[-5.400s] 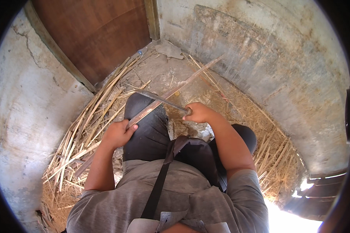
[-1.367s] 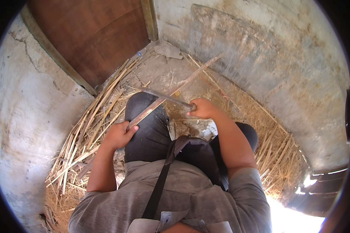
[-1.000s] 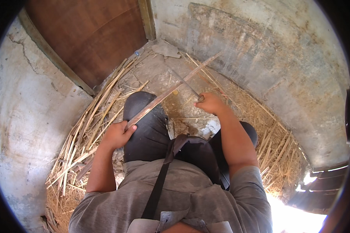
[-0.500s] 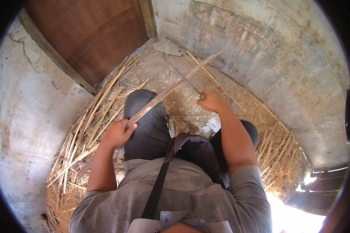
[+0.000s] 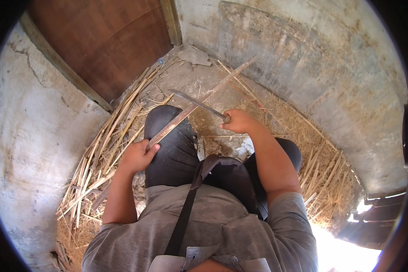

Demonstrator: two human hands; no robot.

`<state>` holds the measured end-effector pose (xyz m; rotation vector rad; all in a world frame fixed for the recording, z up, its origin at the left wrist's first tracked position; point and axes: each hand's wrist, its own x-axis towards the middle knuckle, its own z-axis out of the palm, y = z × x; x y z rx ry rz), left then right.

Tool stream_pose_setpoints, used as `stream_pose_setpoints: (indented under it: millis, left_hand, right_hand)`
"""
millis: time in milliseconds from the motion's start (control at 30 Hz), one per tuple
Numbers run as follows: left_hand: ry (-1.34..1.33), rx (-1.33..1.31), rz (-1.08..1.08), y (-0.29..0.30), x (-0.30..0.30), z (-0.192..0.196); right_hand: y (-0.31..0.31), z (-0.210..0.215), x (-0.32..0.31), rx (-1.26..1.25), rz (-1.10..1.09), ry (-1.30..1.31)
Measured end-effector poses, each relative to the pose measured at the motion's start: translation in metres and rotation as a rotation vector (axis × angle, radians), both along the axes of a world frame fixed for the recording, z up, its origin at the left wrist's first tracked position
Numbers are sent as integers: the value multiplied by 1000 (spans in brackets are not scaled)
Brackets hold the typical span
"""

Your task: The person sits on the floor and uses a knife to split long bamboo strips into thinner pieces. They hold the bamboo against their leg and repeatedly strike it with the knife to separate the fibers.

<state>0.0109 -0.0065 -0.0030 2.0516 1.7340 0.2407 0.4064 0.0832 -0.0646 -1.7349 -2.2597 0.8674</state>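
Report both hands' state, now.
Left hand: closed on the near end of the long wooden strip.
Right hand: closed around the handle of the long-bladed tool.

Slanted wooden strip [image 5: 218, 89], dark knife [image 5: 211, 110] across

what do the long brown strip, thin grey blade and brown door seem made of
Long brown strip: probably wood or bamboo; rough, with patchy pale streaks.
Thin grey blade: likely metal; dull, slim, uniformly grey.
Flat reddish brown door: perhaps plywood; smooth, faintly streaked.
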Motion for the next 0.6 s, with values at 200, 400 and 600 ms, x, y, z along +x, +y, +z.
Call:
stream_pose_setpoints:
  millis: [200, 400, 600]
  left_hand:
    - [-1, 19, -4, 1, -2, -7]
    - [-14, 14, 2, 1, -2, -7]
    - [-20, 34, 6, -1, -1, -7]
  right_hand:
    - [5, -15, 5, 33, -19, 48]
    - [4, -14, 4, 56, -16, 30]
    - [4, -20, 3, 60, -35, 34]
